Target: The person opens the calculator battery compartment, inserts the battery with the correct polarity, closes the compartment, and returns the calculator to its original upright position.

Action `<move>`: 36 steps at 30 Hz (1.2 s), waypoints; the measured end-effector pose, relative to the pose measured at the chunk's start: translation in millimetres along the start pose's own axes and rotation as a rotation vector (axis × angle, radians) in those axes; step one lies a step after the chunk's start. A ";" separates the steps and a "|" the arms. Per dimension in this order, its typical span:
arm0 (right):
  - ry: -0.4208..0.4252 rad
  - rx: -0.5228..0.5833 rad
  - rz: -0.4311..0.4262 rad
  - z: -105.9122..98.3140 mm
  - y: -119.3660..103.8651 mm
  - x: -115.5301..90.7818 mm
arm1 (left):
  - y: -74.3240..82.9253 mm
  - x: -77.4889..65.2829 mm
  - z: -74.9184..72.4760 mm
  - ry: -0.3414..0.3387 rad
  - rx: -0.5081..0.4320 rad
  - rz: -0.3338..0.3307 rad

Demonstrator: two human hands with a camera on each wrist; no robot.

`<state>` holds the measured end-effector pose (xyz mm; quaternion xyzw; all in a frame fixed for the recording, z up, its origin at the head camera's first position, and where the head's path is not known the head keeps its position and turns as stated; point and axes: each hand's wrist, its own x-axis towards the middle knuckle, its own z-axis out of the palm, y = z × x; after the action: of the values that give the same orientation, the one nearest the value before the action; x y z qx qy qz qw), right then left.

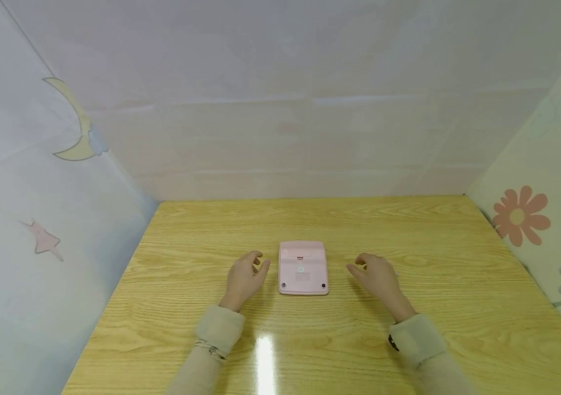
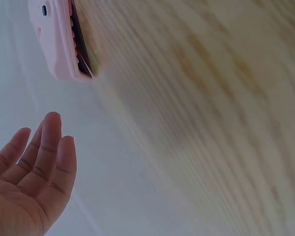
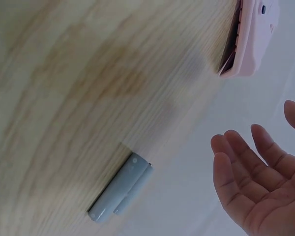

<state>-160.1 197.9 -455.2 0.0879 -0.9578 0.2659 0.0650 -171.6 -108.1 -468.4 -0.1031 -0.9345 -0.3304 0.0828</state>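
Observation:
A pink calculator [image 1: 303, 269] lies face down on the wooden table, its back with small dark screws or feet turned up. Row of keys shows along its underside edge in both wrist views. To its left hovers my left hand [image 1: 245, 278], fingers relaxed and holding nothing; its palm shows in the left wrist view. My right hand [image 1: 378, 277] is on the other side, likewise loose, a small gap from the calculator [image 3: 258, 39]. Beyond the right hand, two small grey cylinders [image 3: 120, 187], like batteries, lie side by side on the table.
The wooden table [image 1: 177, 329] ends at a pale backdrop [image 1: 280, 137] behind. Printed sheets stand on both sides, one with a yellow moon [image 1: 80, 145], the other with a red flower [image 1: 520, 216]. A bright reflection falls on the table's near part.

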 end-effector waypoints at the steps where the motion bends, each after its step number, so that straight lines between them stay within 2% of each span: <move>1: -0.004 0.006 -0.003 0.4 -0.4 0.1 | 0.0 0.3 0.7 -0.001 -0.003 -0.002; 14: -0.046 0.121 0.005 10.7 -1.1 3.3 | 2.7 5.2 11.4 -0.020 -0.056 -0.019; 23: -0.077 0.136 0.011 18.6 -4.0 12.2 | 4.0 15.0 18.9 -0.027 -0.085 -0.016; 30: -0.142 0.154 0.068 26.6 -2.6 20.9 | 9.9 21.0 23.0 -0.033 -0.073 0.015; 36: -0.184 0.175 0.123 31.2 -2.3 25.3 | 12.8 25.3 29.1 -0.087 -0.069 -0.010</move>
<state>-186.8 176.3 -476.3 0.0586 -0.9363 0.3429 -0.0476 -195.4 -76.5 -477.4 -0.1155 -0.9259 -0.3578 0.0367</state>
